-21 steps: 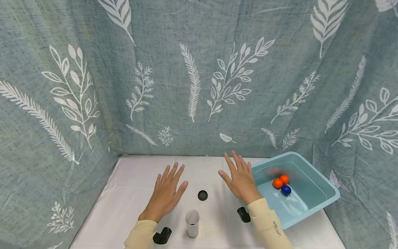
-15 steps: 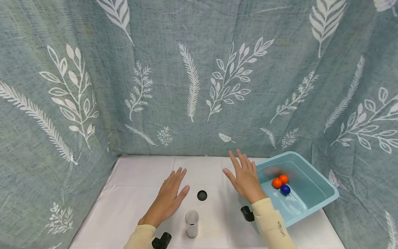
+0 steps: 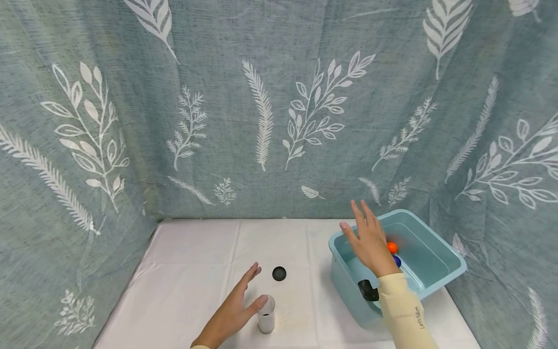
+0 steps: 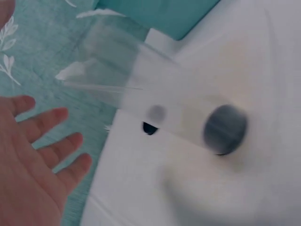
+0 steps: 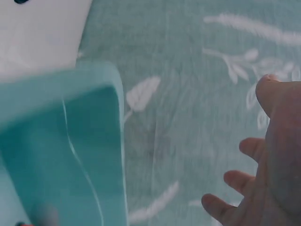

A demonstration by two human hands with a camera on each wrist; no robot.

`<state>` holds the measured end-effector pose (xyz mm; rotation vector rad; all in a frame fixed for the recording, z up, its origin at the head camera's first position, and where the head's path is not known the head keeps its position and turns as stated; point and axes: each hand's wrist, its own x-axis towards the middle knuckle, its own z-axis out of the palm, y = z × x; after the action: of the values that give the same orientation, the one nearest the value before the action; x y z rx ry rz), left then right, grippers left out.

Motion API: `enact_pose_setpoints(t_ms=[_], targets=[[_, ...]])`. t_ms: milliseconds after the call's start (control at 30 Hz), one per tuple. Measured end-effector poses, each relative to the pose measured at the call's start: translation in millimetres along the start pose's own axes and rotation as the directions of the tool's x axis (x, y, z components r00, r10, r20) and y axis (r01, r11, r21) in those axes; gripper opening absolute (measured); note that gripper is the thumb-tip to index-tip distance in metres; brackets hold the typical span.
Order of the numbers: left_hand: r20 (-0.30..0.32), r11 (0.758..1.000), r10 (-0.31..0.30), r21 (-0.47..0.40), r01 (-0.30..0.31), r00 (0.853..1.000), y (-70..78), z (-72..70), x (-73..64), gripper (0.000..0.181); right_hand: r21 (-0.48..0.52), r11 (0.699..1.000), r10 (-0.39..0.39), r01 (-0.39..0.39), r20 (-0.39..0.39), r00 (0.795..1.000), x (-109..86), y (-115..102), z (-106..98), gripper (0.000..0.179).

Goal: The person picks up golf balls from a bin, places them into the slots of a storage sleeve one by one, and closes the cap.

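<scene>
A clear cylinder (image 3: 267, 321) stands upright near the front of the white table. My left hand (image 3: 233, 312) is just left of it, fingers extended and thumb apart. In the head view the thumb overlaps the cylinder's rim, but the left wrist view shows a gap between the fingers (image 4: 42, 125) and the clear wall. Behind the cylinder lies a round black disc (image 3: 279, 274). Over the left part of a blue plastic basin (image 3: 355, 295) hovers my right hand (image 3: 370, 247), holding nothing. Inside the basin, an orange ball (image 3: 393, 247) and a blue ball (image 3: 397, 261) show, partly covered by that hand.
A leaf-patterned curtain (image 3: 244, 194) encloses the table at the back and both sides. White cloth (image 3: 196, 257) covers the tabletop. A black wrist device (image 3: 368, 291) sits by the right sleeve, in front of the basin.
My left hand has come down and back to the cylinder. My right hand has moved right, over the basin, and now hides one of the orange balls. The view has shifted slightly.
</scene>
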<state>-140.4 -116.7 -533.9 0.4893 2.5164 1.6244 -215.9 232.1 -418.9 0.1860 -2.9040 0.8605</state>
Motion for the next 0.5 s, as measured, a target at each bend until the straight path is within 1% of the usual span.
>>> enact_pose_setpoints(t_ms=[67,200,333,433,500], targets=[[-0.001,1.0,0.013,-0.001,-0.013,1.0,-4.5,4.2,-4.9,0.083,0.035,0.999,0.035,-0.035,-0.009,0.999,0.7,9,-8,0.077],[0.002,0.999,0.034,-0.008,-0.034,0.999,-13.4,13.2,-10.9,0.091,0.074,0.993,0.094,-0.091,-0.038,0.995,0.0,29,-19,0.082],[0.012,0.998,0.011,-0.061,-0.01,1.0,-22.8,22.9,-13.7,0.099,0.109,0.983,0.157,-0.15,-0.055,0.986,-2.4,48,-22,0.087],[0.018,0.995,-0.018,-0.094,0.019,1.0,-28.7,29.6,-15.3,0.104,0.127,0.972,0.206,-0.198,-0.056,0.977,-4.8,59,-23,0.087],[0.012,0.993,-0.024,-0.112,0.025,1.0,-31.4,33.4,-15.9,0.106,0.139,0.963,0.239,-0.229,-0.057,0.969,-5.7,66,-22,0.086]])
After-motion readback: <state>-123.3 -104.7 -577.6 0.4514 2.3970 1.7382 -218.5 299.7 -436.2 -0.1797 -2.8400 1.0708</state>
